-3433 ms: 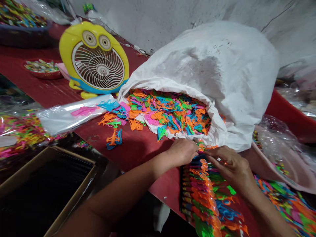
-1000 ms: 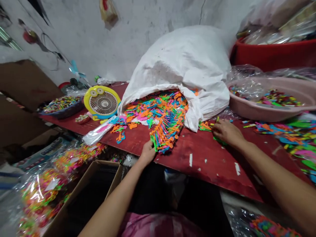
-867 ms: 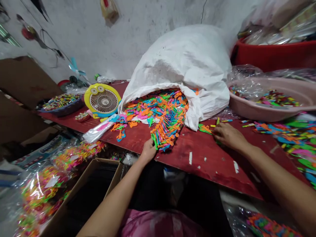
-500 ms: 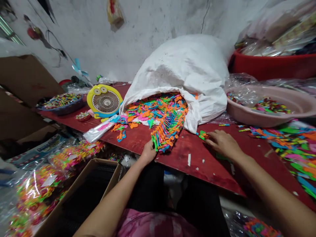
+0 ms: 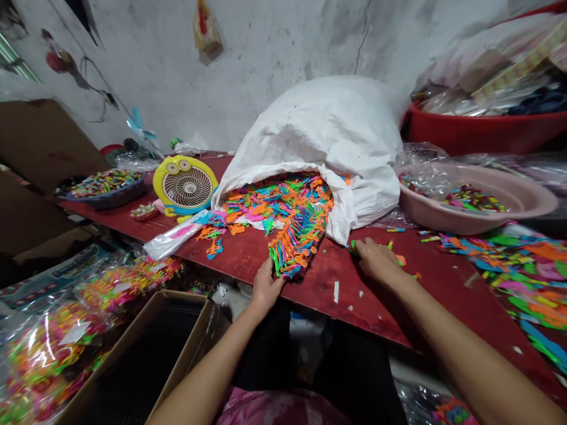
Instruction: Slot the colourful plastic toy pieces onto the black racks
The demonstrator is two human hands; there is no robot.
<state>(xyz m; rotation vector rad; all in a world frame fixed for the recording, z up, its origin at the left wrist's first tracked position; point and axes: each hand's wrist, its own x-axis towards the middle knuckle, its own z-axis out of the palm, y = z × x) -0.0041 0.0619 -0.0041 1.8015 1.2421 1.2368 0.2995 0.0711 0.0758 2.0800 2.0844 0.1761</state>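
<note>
A large white sack [image 5: 310, 127] lies on its side on the red table, and small bright plastic pieces [image 5: 257, 198] spill from its mouth. In front of the opening, more pieces stand in tight rows [image 5: 295, 242], with a dark edge showing beneath them. My left hand [image 5: 267, 286] is closed at the near left corner of these rows, thumb and fingers gripping the edge. To the right of the sack's mouth, my right hand [image 5: 376, 258] is low over the table, its fingers bent together at a small green plastic piece [image 5: 352, 247]. A few orange bits [image 5: 401, 260] lie beside that hand.
A pink basin [image 5: 487, 212] and a heap of loose colourful pieces [image 5: 531, 277] are on the right. A yellow fan [image 5: 186, 186], a plastic bag [image 5: 172, 239] and a blue basin [image 5: 106, 199] stand left. Below the table's front edge is a cardboard box [image 5: 162, 354].
My right hand has moved slightly left toward the sack's mouth, and its fingers have drawn closer together; orange bits now show beside it. My left hand stays at the rows' corner.
</note>
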